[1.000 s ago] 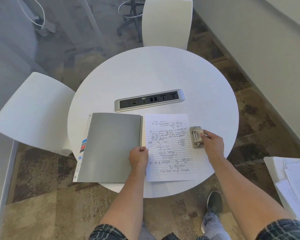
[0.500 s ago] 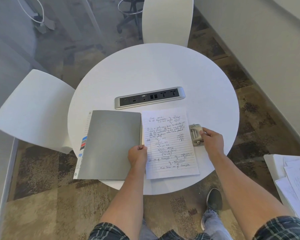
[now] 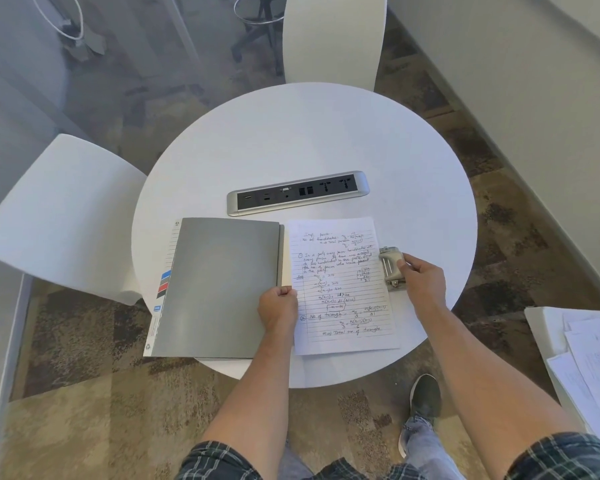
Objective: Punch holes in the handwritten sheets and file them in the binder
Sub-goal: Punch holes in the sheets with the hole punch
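A closed grey binder lies on the round white table, its near edge hanging over the table's front. To its right lies a lined handwritten sheet. My left hand pinches the sheet's left edge beside the binder's right side. A small metal hole punch sits at the sheet's right edge, the paper slid under it. My right hand grips the punch from the right.
A silver power-socket strip is set into the table behind the binder. White chairs stand at the left and far side. A stack of more handwritten papers lies on a surface at the right. My shoe is under the table edge.
The sheet has tilted slightly and its right edge has gone in under the punch. Both hands keep their grips; the view has shifted a little.
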